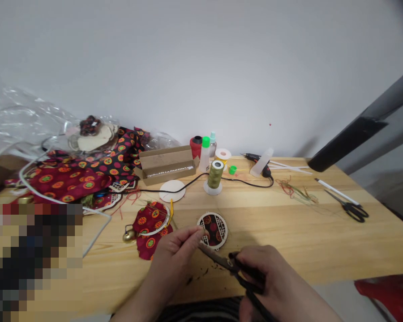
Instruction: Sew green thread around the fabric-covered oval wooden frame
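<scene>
From my distant post I see the wooden table [322, 241] across the lower half of the frame. The patterned cloth [67, 181] is heaped at left, and the open box [169, 175] stands right of it. At bottom, right of centre, my right hand [268, 270] closes its fingers on the handles of the scissors [216, 257]; the blades point left, towards my left hand [176, 250]. There the thumb and forefinger are pinched narrow; I cannot tell what is between them. The lattice disc [215, 230] lies beside these fingertips, near centre. Dark scraps [189, 280] lie below the blades.
</scene>
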A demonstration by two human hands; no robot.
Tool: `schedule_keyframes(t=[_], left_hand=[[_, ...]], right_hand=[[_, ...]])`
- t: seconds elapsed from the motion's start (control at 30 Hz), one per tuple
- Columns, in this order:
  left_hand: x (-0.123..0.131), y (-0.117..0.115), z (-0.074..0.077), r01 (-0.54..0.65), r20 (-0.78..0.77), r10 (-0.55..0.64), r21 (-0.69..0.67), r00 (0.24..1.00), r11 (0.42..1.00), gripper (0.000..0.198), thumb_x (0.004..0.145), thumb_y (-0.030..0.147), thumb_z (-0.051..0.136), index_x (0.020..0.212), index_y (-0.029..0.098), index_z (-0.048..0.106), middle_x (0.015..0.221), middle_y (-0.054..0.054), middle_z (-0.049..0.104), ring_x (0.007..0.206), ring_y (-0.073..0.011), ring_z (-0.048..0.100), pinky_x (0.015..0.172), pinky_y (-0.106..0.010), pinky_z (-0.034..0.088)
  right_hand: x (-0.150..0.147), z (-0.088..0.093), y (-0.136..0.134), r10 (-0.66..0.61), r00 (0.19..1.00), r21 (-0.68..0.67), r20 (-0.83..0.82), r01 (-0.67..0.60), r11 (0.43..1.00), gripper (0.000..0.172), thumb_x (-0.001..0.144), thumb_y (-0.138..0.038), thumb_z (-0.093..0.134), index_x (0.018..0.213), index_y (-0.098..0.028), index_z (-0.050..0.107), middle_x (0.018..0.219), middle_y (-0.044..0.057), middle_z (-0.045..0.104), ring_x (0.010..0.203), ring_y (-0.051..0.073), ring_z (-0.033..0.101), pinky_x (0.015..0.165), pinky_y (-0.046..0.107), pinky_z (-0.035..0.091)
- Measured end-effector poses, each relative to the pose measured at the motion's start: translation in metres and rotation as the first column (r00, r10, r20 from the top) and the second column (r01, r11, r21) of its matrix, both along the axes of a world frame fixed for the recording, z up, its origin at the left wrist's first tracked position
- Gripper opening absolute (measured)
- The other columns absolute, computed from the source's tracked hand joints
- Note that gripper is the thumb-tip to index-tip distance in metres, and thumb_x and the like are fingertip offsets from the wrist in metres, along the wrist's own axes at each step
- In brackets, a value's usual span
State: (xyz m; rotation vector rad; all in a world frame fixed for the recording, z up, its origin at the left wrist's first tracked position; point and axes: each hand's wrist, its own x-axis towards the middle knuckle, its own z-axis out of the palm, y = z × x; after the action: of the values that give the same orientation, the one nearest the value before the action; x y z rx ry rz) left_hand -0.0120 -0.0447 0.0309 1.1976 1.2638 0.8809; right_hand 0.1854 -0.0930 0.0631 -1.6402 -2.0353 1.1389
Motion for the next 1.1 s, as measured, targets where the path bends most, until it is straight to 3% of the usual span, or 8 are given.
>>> schedule_keyframes(t=[0.13, 0.23, 0.3, 0.67, 0.73, 0.8, 0.9, 1.1], left_hand=[[0.000, -0.002, 0.002, -0.084, -0.003, 0.084, -0.050, 0.996, 0.995, 0.023, 0.073, 0.036, 0.067, 0.083, 0.019, 0.078, 0.042, 0.005, 0.054, 0.049, -0.0137, 0.051, 0.052, -0.021, 0.040], [0.000, -0.003, 0.002, -0.111, -0.005, 0.111, -0.085, 0.994, 0.990, 0.026, 0.072, 0.038, 0.068, 0.084, 0.018, 0.078, 0.037, 0.008, 0.046, 0.039, -0.0092, 0.037, 0.043, -0.020, 0.032], [0.000, -0.002, 0.002, -0.107, -0.004, 0.107, -0.090, 0.994, 0.990, 0.026, 0.070, 0.039, 0.069, 0.081, 0.018, 0.078, 0.037, 0.008, 0.045, 0.037, -0.0080, 0.033, 0.041, -0.019, 0.030], [0.002, -0.001, -0.002, -0.106, 0.064, 0.117, -0.154, 0.991, 0.982, 0.034, 0.067, 0.047, 0.071, 0.080, 0.015, 0.077, 0.040, 0.008, 0.041, 0.041, -0.0079, 0.029, 0.040, -0.019, 0.023], [0.002, -0.002, -0.003, -0.089, 0.095, 0.107, -0.174, 0.990, 0.981, 0.037, 0.067, 0.048, 0.071, 0.080, 0.014, 0.076, 0.042, 0.008, 0.039, 0.042, -0.0075, 0.028, 0.040, -0.019, 0.021], [0.003, -0.001, -0.004, -0.058, 0.115, 0.080, -0.183, 0.990, 0.981, 0.038, 0.069, 0.049, 0.069, 0.082, 0.014, 0.075, 0.042, 0.009, 0.036, 0.042, -0.0070, 0.025, 0.040, -0.019, 0.019], [0.005, -0.001, -0.001, -0.015, 0.112, 0.035, -0.177, 0.993, 0.984, 0.035, 0.071, 0.047, 0.068, 0.081, 0.014, 0.075, 0.043, 0.010, 0.031, 0.042, -0.0070, 0.022, 0.040, -0.019, 0.016], [0.006, -0.003, 0.006, 0.045, 0.139, -0.025, -0.145, 0.990, 0.988, 0.025, 0.075, 0.040, 0.065, 0.076, 0.017, 0.076, 0.043, 0.008, 0.032, 0.044, -0.0081, 0.022, 0.039, -0.019, 0.016]], right_hand=[[0.037, -0.004, 0.005, -0.200, 0.930, 0.133, 0.307, 0.166, 0.977, 0.019, 0.074, -0.034, 0.062, 0.066, -0.019, 0.054, 0.063, -0.001, 0.058, 0.056, 0.014, 0.052, 0.052, 0.023, 0.034], [0.071, -0.017, 0.013, -0.401, 0.661, 0.249, 0.634, 0.317, 0.915, 0.025, 0.081, -0.040, 0.052, 0.078, -0.018, 0.063, 0.080, 0.010, 0.067, 0.068, 0.024, 0.062, 0.057, 0.029, 0.038], [0.089, -0.024, 0.018, -0.410, 0.579, 0.241, 0.704, 0.349, 0.906, 0.027, 0.083, -0.038, 0.047, 0.080, -0.018, 0.064, 0.081, 0.012, 0.068, 0.070, 0.025, 0.064, 0.058, 0.030, 0.039], [0.107, -0.034, 0.017, -0.439, 0.608, 0.348, 0.661, 0.270, 0.898, 0.025, 0.084, -0.031, 0.047, 0.089, -0.015, 0.066, 0.084, 0.014, 0.068, 0.074, 0.027, 0.063, 0.065, 0.036, 0.045], [0.097, -0.033, 0.018, -0.483, 0.635, 0.470, 0.603, 0.207, 0.858, 0.024, 0.083, -0.027, 0.050, 0.092, -0.013, 0.067, 0.087, 0.016, 0.068, 0.081, 0.030, 0.061, 0.073, 0.041, 0.046], [0.079, -0.029, 0.020, -0.469, 0.777, 0.569, 0.421, 0.176, 0.803, 0.027, 0.084, -0.026, 0.050, 0.101, -0.013, 0.066, 0.099, 0.016, 0.067, 0.092, 0.030, 0.058, 0.082, 0.045, 0.046], [0.037, -0.020, 0.026, -0.252, 0.968, 0.507, -0.023, 0.228, 0.831, 0.027, 0.086, -0.028, 0.055, 0.110, -0.021, 0.064, 0.107, 0.010, 0.065, 0.100, 0.023, 0.057, 0.086, 0.039, 0.047], [-0.029, -0.020, 0.043, -0.147, 0.837, 0.169, -0.526, 0.273, 0.947, 0.026, 0.074, -0.018, 0.069, 0.100, -0.021, 0.071, 0.083, 0.002, 0.062, 0.081, 0.015, 0.060, 0.079, 0.031, 0.051]])
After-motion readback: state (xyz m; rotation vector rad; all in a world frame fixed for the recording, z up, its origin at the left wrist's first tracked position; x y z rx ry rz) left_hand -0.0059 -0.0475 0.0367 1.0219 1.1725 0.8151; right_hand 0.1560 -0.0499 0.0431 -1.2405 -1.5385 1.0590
